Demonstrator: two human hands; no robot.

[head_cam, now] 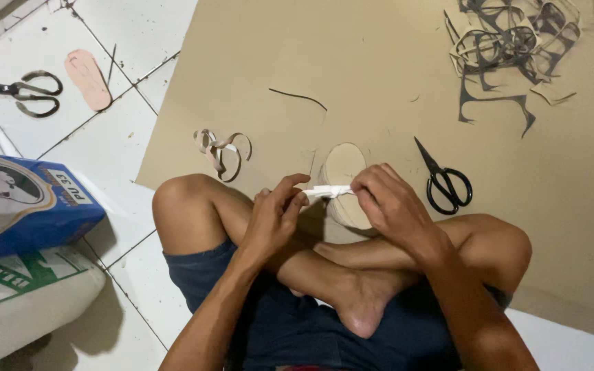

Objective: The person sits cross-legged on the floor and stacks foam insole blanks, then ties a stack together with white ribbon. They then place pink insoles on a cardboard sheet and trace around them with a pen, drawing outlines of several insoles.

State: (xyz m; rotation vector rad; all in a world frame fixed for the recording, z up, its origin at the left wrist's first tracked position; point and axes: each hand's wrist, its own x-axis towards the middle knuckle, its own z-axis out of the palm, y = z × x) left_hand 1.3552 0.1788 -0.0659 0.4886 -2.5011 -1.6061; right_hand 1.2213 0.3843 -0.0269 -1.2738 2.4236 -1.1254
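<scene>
I sit cross-legged on the floor. My left hand and my right hand together hold a small white strip, each pinching one end, just above my knees. Under the strip lies a stack of tan oval sole-shaped cutouts on a large tan cardboard sheet. Black scissors lie on the sheet just right of my right hand, blades pointing away.
Curled tan strips lie at the sheet's left edge. A pile of cut scraps sits top right. On the white tile floor are a second pair of scissors, a pink sole cutout, a blue box and a white sack.
</scene>
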